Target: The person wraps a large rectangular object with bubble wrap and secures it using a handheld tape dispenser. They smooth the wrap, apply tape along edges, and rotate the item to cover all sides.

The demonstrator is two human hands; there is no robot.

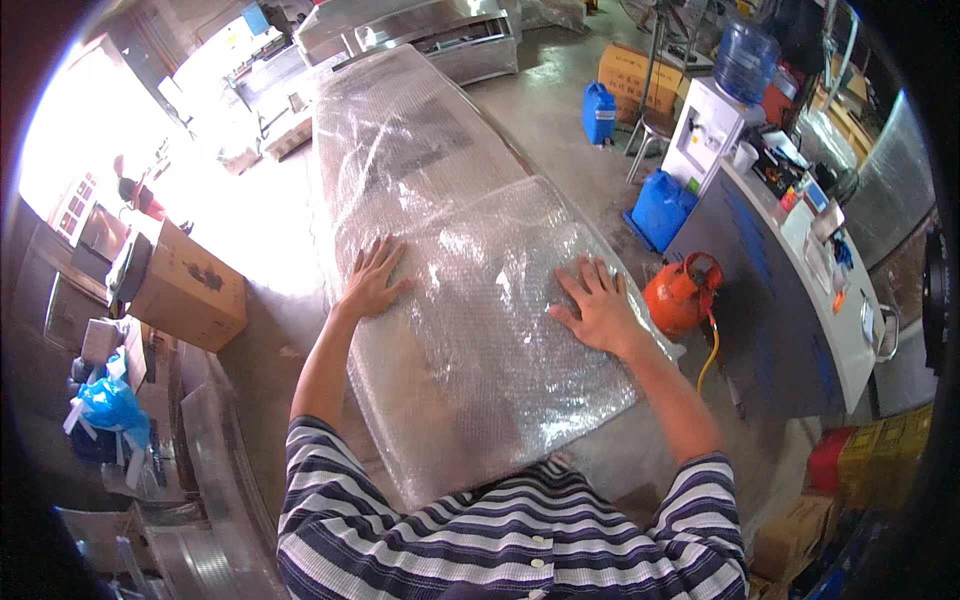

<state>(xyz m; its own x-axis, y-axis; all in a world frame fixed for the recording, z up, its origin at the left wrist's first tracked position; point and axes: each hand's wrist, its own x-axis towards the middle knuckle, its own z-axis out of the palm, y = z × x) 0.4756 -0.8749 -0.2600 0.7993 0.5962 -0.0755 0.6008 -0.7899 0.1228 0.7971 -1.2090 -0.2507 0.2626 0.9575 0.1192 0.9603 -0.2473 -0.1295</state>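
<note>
A long flat piece covered in clear bubble wrap [465,330] stretches away in front of me. Its near end comes close to my body. My left hand [375,278] lies on the wrap near the left edge, fingers spread. Toward the right edge my right hand [597,305] rests on the same film, palm down and fingers apart. Nothing is gripped in either hand. A second layer of film overlaps the near part, with a crease running across it. What lies beneath the wrap is only dimly seen as grey and brownish areas.
An orange gas cylinder [680,297] with a yellow hose stands right of the wrapped piece. Beyond it are a cluttered counter [800,270], a water dispenser [703,135] and blue jugs [662,210]. A cardboard box [190,290] stands at left; metal units [440,45] sit at the far end.
</note>
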